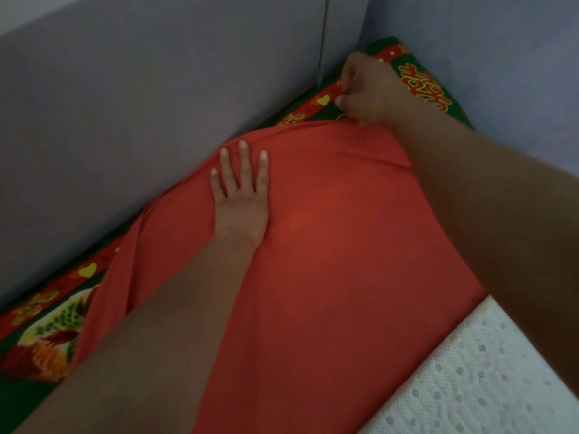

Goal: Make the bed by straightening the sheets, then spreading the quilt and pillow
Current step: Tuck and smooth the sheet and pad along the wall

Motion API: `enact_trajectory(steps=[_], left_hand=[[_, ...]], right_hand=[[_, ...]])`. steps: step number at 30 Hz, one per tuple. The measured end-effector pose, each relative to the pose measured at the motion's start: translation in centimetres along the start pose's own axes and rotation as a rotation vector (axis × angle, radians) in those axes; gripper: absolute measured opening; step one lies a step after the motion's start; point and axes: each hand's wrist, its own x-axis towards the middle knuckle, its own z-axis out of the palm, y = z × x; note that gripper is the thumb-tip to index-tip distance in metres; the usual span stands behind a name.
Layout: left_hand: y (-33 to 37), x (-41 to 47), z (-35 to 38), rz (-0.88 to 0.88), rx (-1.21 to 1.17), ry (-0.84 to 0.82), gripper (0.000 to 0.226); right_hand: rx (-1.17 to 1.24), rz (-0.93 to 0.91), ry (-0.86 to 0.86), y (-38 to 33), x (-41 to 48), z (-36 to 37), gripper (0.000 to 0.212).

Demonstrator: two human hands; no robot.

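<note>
My hands on the red sheet (329,245)
Left hand (241,208) lies flat; right hand (366,89) pinches the far edge (blurred)

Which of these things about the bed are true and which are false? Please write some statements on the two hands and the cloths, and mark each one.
1. The left hand lies flat on the red sheet, fingers straight. True.
2. The right hand lies flat beside the left hand. False: it grips the red sheet's far edge near the wall corner, fingers curled.
3. A patterned green and red cloth shows beside the red sheet, along the wall. True.
4. The white dotted cloth covers the far corner. False: it lies at the lower right, nearest the person.
</note>
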Motion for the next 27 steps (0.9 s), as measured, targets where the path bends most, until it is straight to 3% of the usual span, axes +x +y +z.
enact_trajectory(steps=[2,13,16,19,21,24,27], left_hand=[[0.0,-0.1,0.0,-0.006,-0.021,-0.003,0.067],[-0.2,0.0,0.1,0.008,-0.027,0.002,0.070],[-0.3,-0.1,0.3,0.017,-0.027,0.025,0.071],[-0.3,-0.1,0.4,0.019,-0.027,0.029,0.074],[-0.3,0.0,0.5,0.020,-0.025,0.031,0.077],[-0.4,0.1,0.7,0.022,-0.019,0.017,0.079],[-0.7,0.4,0.7,0.032,-0.013,0.004,0.080]], right_hand=[[-0.140,0.007,-0.203,0.6,0.2,-0.4,0.012],[-0.270,0.060,-0.763,-0.6,-2.9,-2.2,0.017],[-0.226,0.045,-0.621,0.0,-2.8,-2.7,0.004],[-0.111,0.007,-0.153,1.0,-1.1,-3.2,0.009],[-0.132,-0.060,0.008,0.9,-0.3,-3.4,0.018],[-0.267,-0.019,-0.215,1.5,-0.3,-3.3,0.030],[-0.342,0.005,-0.343,1.3,-1.0,-3.5,0.013]])
